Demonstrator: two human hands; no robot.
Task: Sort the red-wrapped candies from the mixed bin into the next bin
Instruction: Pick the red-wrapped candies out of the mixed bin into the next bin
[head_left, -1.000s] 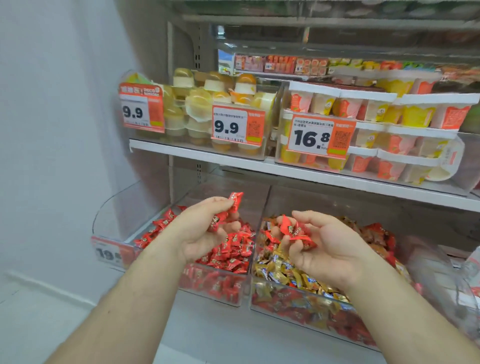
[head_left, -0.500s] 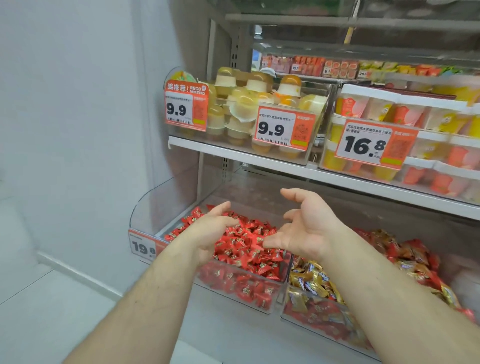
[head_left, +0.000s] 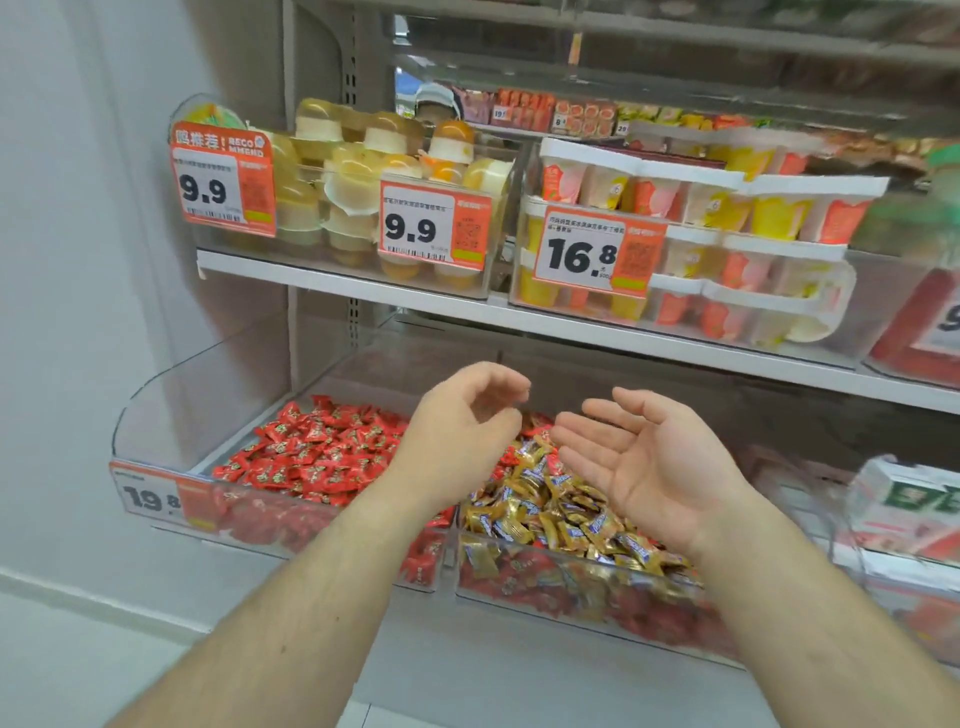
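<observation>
Two clear plastic bins sit side by side on the lowest shelf. The left bin (head_left: 156, 395) holds a heap of red-wrapped candies (head_left: 317, 452). The right, mixed bin (head_left: 571, 603) holds gold-wrapped candies (head_left: 550, 509) on top, with red ones (head_left: 524, 582) showing through its front wall. My left hand (head_left: 462, 436) hovers over the divide between the bins, fingers loosely curled, holding nothing. My right hand (head_left: 644, 462) is palm up over the mixed bin, fingers spread and empty.
A shelf edge (head_left: 519, 317) runs just above the bins, carrying clear boxes of jelly cups (head_left: 358, 182) and price tags (head_left: 431, 223). A white wall (head_left: 78, 260) closes the left side. More packaged goods (head_left: 904, 514) sit to the right of the mixed bin.
A second ago both hands held red candies. Those candies are gone from both hands, which then swung over the left bin and now hover empty over the bins. My view has shifted left.
</observation>
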